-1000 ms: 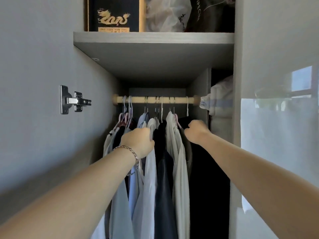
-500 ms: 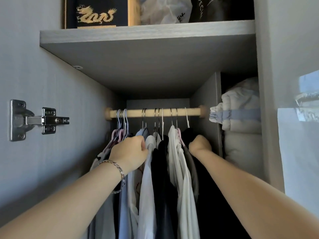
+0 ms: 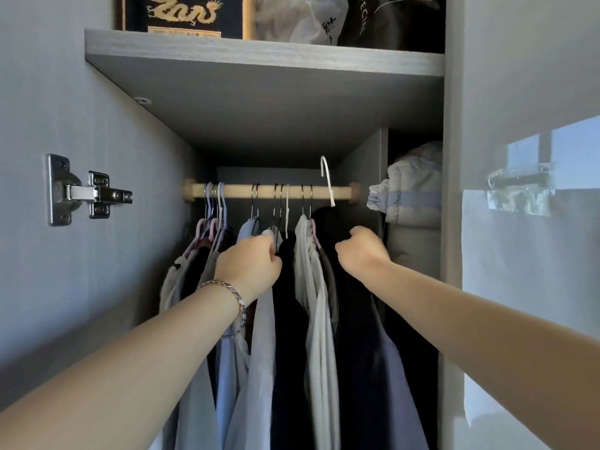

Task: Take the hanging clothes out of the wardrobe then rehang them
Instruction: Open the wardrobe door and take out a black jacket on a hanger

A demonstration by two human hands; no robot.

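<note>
Several shirts and dark garments hang from a wooden rod (image 3: 233,191) inside the wardrobe. My right hand (image 3: 360,251) grips the shoulder of a dark garment (image 3: 337,222) at the right end; its white hanger hook (image 3: 327,180) stands raised above the rod, off it. My left hand (image 3: 250,264), with a bracelet on the wrist, grips the top of a pale shirt (image 3: 259,352) next to a black garment (image 3: 289,319). A white shirt (image 3: 311,287) hangs between my two hands.
A shelf (image 3: 259,56) sits close above the rod, carrying a dragon-printed box (image 3: 181,14) and bags. The wardrobe's left wall bears a metal hinge (image 3: 84,190). Folded bedding (image 3: 409,190) fills the right compartment behind a divider (image 3: 373,164). A glossy door (image 3: 532,254) stands right.
My right hand has lifted the rightmost hanger, so its white hook has come up off the rod. My left hand stays gripped on the pale shirt's top.
</note>
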